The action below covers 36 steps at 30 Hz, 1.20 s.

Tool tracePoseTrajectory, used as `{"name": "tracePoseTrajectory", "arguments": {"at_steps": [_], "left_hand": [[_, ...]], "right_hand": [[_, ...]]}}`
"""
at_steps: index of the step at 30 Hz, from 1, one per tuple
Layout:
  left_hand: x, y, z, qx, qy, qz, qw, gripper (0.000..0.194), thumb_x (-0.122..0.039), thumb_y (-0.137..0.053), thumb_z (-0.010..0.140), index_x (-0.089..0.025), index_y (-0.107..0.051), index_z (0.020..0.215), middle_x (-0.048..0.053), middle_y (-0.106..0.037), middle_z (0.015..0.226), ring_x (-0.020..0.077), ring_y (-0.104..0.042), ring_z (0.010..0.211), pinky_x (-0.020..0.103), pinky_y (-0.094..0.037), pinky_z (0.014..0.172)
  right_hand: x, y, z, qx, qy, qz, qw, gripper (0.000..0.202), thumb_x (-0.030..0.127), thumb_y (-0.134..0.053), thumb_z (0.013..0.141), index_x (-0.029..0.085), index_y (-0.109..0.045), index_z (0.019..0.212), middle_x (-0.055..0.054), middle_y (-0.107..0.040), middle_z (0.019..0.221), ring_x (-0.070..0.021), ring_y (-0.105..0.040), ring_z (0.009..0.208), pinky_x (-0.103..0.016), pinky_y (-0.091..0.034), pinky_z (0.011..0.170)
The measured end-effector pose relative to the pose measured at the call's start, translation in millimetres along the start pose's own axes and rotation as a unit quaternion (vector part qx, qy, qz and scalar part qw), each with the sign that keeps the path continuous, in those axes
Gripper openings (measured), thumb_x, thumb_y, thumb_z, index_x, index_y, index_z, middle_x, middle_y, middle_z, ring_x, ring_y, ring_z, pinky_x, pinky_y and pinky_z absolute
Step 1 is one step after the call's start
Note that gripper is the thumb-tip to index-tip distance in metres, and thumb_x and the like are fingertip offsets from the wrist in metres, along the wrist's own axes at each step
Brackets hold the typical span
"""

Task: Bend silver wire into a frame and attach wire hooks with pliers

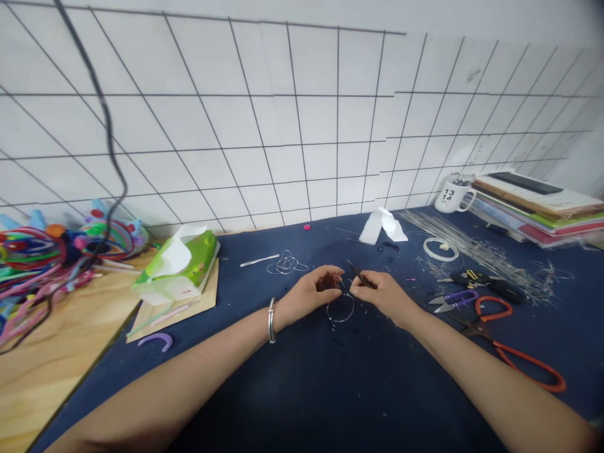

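Observation:
My left hand, with a silver bangle on its wrist, has its thumb and fingers curled about a thin wire loop. Small beads or knots seem to sit on the loop, which hangs below the fingertips. My right hand is closed on a slim dark pointed tool; its exact kind is hard to make out. The tool's tip points up and left, above the loop. Both hands are close together over the dark blue mat. Behind my left hand lies a tangled wire coil.
To the right lie orange-handled scissors, purple snips, black-handled pliers, a white ring-shaped spool and many thin wires. A white mug stands beside stacked books. Green tissues sit left.

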<state>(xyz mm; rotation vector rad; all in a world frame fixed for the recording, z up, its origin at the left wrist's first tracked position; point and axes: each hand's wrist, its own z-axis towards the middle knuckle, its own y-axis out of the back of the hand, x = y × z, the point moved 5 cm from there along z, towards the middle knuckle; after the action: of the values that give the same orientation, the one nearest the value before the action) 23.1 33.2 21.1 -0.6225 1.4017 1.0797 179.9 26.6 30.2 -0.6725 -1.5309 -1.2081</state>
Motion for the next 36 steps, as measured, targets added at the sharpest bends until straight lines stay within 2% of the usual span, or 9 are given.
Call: {"name": "tracePoseTrajectory", "arguments": {"at_steps": [4, 8, 12, 17, 23, 27, 36], "left_hand": [[-10.7, -1.2, 1.1, 0.013, -0.023, 0.051, 0.998, 0.027, -0.027, -0.057, 0.075, -0.018, -0.055, 0.100, 0.005, -0.056, 0.099, 0.0142, -0.051, 0.085, 0.028, -0.040, 0.076], [-14.4, -5.7, -0.9, 0.027, -0.007, 0.049, 0.998, 0.022, -0.035, -0.052, 0.077, -0.015, -0.058, 0.085, 0.002, -0.056, 0.079, 0.0114, -0.049, 0.071, 0.025, -0.040, 0.067], [-18.9, -6.8, -4.1, 0.008, -0.011, 0.042, 0.999, 0.025, -0.038, -0.050, 0.078, -0.014, -0.055, 0.076, -0.001, -0.050, 0.068, 0.0089, -0.044, 0.061, 0.021, -0.036, 0.058], [-22.8, -7.5, -7.6, -0.022, -0.030, 0.063, 0.997, 0.026, -0.037, -0.047, 0.080, -0.013, -0.052, 0.070, -0.001, -0.045, 0.065, 0.0085, -0.040, 0.061, 0.021, -0.034, 0.058], [-18.4, -2.1, -10.3, -0.072, -0.023, 0.049, 0.996, 0.026, -0.037, -0.046, 0.081, -0.014, -0.050, 0.071, -0.003, -0.042, 0.064, 0.0080, -0.037, 0.059, 0.020, -0.033, 0.057], [-12.3, 3.6, -10.6, -0.104, -0.014, 0.039, 0.994, 0.026, -0.038, -0.044, 0.082, -0.014, -0.050, 0.072, -0.003, -0.043, 0.064, 0.0081, -0.038, 0.059, 0.020, -0.034, 0.058], [-9.6, -0.7, -12.4, -0.120, -0.011, -0.010, 0.993, 0.026, -0.037, -0.043, 0.083, -0.014, -0.051, 0.076, -0.001, -0.051, 0.066, 0.0091, -0.046, 0.061, 0.022, -0.039, 0.060]], "right_hand": [[5.0, -1.6, -1.2, 0.018, 0.012, -0.017, 1.000, 0.018, 0.035, -0.051, 0.073, 0.017, -0.054, 0.072, 0.005, -0.039, 0.059, -0.0082, -0.033, 0.055, -0.022, -0.027, 0.054], [10.3, -3.7, -2.5, 0.035, 0.027, -0.022, 0.999, 0.017, 0.033, -0.050, 0.073, 0.017, -0.054, 0.072, 0.004, -0.039, 0.060, -0.0084, -0.034, 0.056, -0.022, -0.027, 0.054], [11.0, -3.6, -2.5, 0.029, 0.024, -0.024, 0.999, 0.017, 0.033, -0.051, 0.072, 0.017, -0.053, 0.072, 0.004, -0.038, 0.059, -0.0083, -0.034, 0.055, -0.021, -0.027, 0.052], [10.6, -5.0, -3.0, 0.030, 0.024, -0.020, 0.999, 0.017, 0.034, -0.051, 0.073, 0.017, -0.053, 0.072, 0.005, -0.038, 0.059, -0.0078, -0.033, 0.055, -0.021, -0.026, 0.052], [8.9, -1.5, -3.4, 0.020, 0.013, -0.028, 0.999, 0.022, 0.038, -0.049, 0.074, 0.017, -0.057, 0.077, 0.004, -0.043, 0.062, -0.0086, -0.036, 0.056, -0.022, -0.029, 0.054], [5.7, -1.6, -2.5, 0.037, 0.003, -0.065, 0.997, 0.020, 0.036, -0.050, 0.074, 0.017, -0.057, 0.077, 0.003, -0.045, 0.062, -0.0091, -0.038, 0.056, -0.022, -0.030, 0.054], [2.0, -7.4, -1.1, 0.044, 0.013, -0.114, 0.992, 0.020, 0.036, -0.047, 0.076, 0.018, -0.054, 0.072, 0.004, -0.042, 0.059, -0.0092, -0.038, 0.055, -0.022, -0.028, 0.052]]}}
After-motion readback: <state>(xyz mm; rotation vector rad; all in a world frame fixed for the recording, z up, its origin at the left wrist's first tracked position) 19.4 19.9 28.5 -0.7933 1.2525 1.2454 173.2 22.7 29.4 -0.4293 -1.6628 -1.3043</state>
